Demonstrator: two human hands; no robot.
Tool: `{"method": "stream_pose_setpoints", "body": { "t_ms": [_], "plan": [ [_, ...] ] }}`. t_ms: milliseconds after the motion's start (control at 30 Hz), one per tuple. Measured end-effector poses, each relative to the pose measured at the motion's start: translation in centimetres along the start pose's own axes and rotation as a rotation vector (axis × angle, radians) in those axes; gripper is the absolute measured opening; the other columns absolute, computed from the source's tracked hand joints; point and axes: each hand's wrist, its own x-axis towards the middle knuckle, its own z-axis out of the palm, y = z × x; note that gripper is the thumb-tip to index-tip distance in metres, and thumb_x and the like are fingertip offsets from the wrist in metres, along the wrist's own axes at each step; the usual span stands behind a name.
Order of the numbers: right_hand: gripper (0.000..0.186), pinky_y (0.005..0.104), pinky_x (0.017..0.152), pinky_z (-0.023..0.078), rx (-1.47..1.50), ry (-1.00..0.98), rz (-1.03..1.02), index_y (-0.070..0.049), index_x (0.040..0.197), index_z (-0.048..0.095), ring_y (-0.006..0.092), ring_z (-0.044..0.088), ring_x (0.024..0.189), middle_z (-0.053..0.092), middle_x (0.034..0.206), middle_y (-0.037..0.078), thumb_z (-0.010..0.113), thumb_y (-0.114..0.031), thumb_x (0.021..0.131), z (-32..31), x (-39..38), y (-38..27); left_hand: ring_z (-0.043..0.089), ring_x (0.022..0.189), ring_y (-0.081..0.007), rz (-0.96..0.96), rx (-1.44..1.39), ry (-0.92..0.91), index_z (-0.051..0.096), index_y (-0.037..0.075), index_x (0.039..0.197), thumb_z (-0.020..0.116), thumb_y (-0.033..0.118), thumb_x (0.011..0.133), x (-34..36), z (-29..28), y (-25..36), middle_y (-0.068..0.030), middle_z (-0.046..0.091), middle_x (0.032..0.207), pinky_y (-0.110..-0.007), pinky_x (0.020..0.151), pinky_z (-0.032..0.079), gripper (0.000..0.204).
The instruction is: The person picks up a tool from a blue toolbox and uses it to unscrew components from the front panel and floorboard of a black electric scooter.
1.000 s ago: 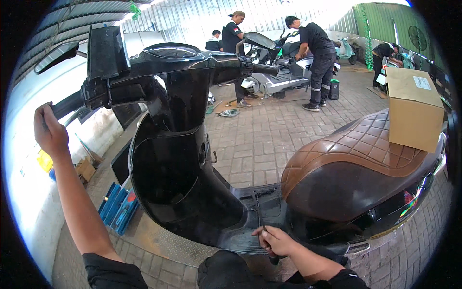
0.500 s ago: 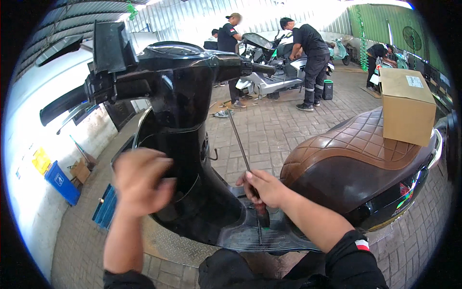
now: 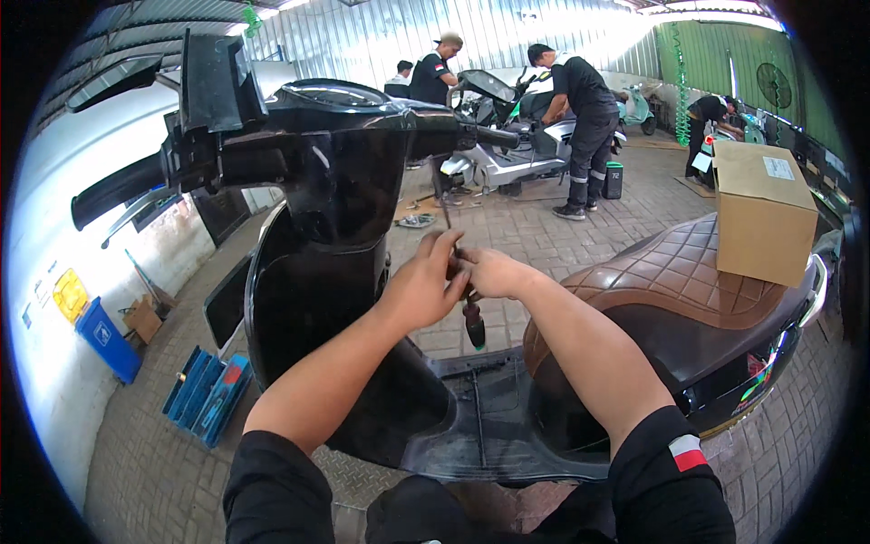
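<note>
A black scooter (image 3: 326, 272) stands in front of me, with its handlebar (image 3: 118, 190) at the left and a brown quilted seat (image 3: 680, 272) at the right. My right hand (image 3: 494, 272) grips a long screwdriver (image 3: 471, 317) with a dark handle, its thin shaft pointing up past my fingers. My left hand (image 3: 421, 286) meets the right one and its fingers close around the shaft just above the handle. Both hands hover over the scooter's black footboard (image 3: 489, 408).
A cardboard box (image 3: 761, 213) rests on the rear of the seat. Blue tool cases (image 3: 204, 394) lie on the paved floor at the left, near a blue bin (image 3: 109, 340). Several people work on other scooters (image 3: 517, 154) at the back.
My left hand left the handlebar grip and came across to the screwdriver. My right hand lifted the screwdriver from the footboard up to chest height.
</note>
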Motion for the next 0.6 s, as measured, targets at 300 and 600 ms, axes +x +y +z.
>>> {"method": "stream_pose_setpoints", "body": {
  "t_ms": [300, 600],
  "plan": [
    [0.031, 0.0387, 0.07, 0.054, 0.226, -0.09, 0.183, 0.001, 0.102, 0.058, 0.0297, 0.067, 0.081, 0.065, 0.088, 0.015, 0.045, -0.027, 0.099, -0.9, 1.7, -1.1, 0.062, 0.09, -0.0344, -0.23, 0.012, -0.137, 0.064, 0.0, 0.09, 0.073, 0.028, 0.079, -1.5, 0.6, -0.4, -0.0172, 0.063, 0.094, -0.042, 0.079, 0.048, 0.032],
    [0.032, 0.033, 0.066, 0.057, 0.58, -0.193, 0.291, 0.002, 0.102, 0.056, 0.019, 0.066, 0.074, 0.064, 0.085, 0.011, 0.041, -0.027, 0.102, -1.0, 3.5, -2.2, 0.052, 0.115, -0.0251, -0.546, -0.768, 0.279, 0.002, 0.008, 0.149, 0.062, 0.007, 0.088, -10.8, 13.0, -1.8, -0.019, 0.042, 0.133, -0.034, 0.095, 0.043, 0.086]
  ]
}}
